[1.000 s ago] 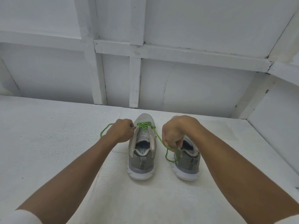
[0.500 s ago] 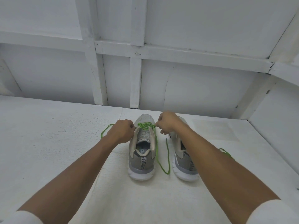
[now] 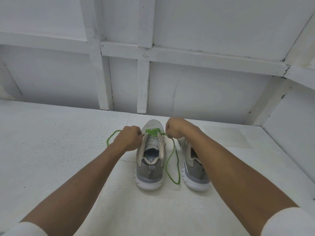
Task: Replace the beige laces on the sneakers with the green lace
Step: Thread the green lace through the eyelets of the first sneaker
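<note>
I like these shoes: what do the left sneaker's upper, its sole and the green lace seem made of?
Left sneaker: matte grey upper, seemingly knit or mesh fabric, with a faint texture at the toe. Sole: smooth white with a grooved edge, probably moulded foam or rubber. Green lace: matte braided cord, likely synthetic; it droops limply.

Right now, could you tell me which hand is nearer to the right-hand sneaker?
Right. The right hand is above the front of the right-hand sneaker, pinching the green lace; the left hand holds the lace beyond the left-hand sneaker.
</note>
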A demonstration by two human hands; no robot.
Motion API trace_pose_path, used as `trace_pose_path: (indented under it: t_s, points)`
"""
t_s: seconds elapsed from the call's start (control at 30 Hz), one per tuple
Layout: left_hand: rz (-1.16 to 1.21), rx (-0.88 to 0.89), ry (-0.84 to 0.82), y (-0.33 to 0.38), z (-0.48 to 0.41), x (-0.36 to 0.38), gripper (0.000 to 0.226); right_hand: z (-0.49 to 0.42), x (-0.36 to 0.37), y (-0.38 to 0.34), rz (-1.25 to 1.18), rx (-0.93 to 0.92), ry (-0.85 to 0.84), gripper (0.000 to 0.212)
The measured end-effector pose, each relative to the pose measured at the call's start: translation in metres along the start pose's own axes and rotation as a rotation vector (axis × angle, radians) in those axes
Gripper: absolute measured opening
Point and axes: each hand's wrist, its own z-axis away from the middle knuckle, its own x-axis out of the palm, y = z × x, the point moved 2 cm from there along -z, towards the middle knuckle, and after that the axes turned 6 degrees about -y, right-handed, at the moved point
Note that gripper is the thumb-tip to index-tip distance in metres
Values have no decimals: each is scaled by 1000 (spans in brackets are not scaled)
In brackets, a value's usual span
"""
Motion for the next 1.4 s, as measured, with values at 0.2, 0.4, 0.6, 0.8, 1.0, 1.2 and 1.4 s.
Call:
trace_pose_path:
  t_s: [0.2,0.4,0.6,0.8,1.0,1.2,1.4]
  points:
    - [-4,-20,4,-2,-1,1,27,8,-7,11,-32,-77,-8,25]
    - [-15,-19,6,-1,-2,1,25,7,-6,18,6,-7,135,28]
    - [14,-8,6,-3,1,-1,26,11,-4,20,-289,-32,252,24]
    - [2,-13,9,0,0,0,26,28,-4,10,277,54,4,35]
    - [7,-13,9,0,1,0,26,28,28,0,580,17,28,27]
    - [6,-18,13,-1,1,1,25,24,-1,0,44,30,321,16]
    - [17,-14,11,-3,-1,1,26,25,-1,-2,-79,110,62,19]
